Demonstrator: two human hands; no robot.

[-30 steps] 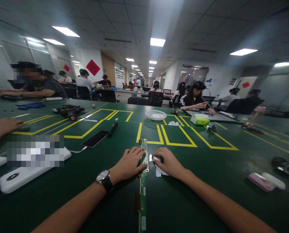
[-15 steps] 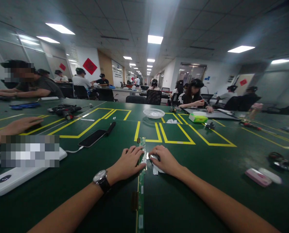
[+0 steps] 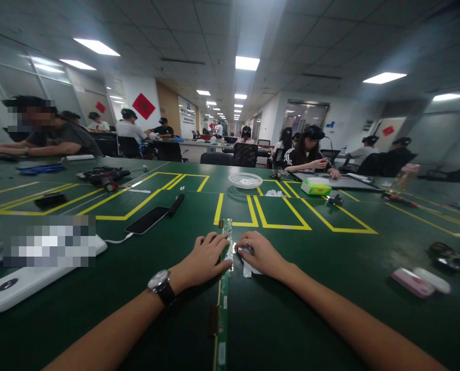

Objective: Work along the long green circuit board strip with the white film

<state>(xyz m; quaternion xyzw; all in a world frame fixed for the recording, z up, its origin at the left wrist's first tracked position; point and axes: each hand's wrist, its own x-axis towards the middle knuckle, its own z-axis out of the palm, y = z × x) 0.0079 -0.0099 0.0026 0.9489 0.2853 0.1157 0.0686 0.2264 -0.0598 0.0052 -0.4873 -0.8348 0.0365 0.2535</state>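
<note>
Smooth dark-green table supports a long, narrow green circuit board, long axis pointing away from the wearer. Left hand: open, fingertips on board. Right hand: curled over thin white scrap right of board; grip indeterminable.

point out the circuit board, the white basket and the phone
Circuit board (image 3: pixel 222 304): head view, on its long strip nearer the camera.
White basket (image 3: pixel 245 186): head view, on its near side wall.
Phone (image 3: pixel 147 220): head view, mid-screen.
</note>
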